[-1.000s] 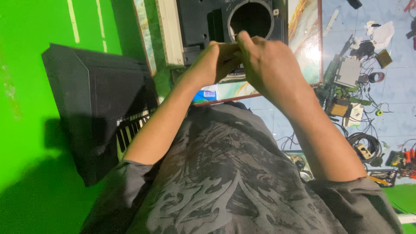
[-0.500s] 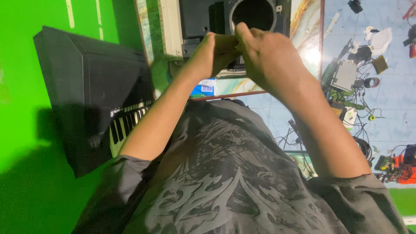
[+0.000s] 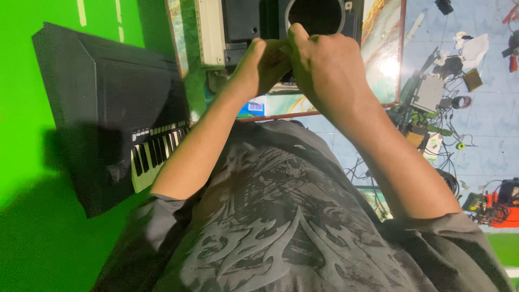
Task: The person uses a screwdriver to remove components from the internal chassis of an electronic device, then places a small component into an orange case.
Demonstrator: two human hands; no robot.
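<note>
A: From the head camera, where are our hands?
B: Left hand (image 3: 259, 67) and right hand (image 3: 324, 67) meet, fingers curled, against the black speaker box (image 3: 254, 21), just below its round opening (image 3: 316, 13).
A: Holding anything?
B: We cannot tell. The keyboard (image 3: 154, 151) lies well left of them.

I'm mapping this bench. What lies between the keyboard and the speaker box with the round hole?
In the head view, a white ribbed strip stands between the keyboard and the speaker box, and the left hand reaches up just beside it.
</note>
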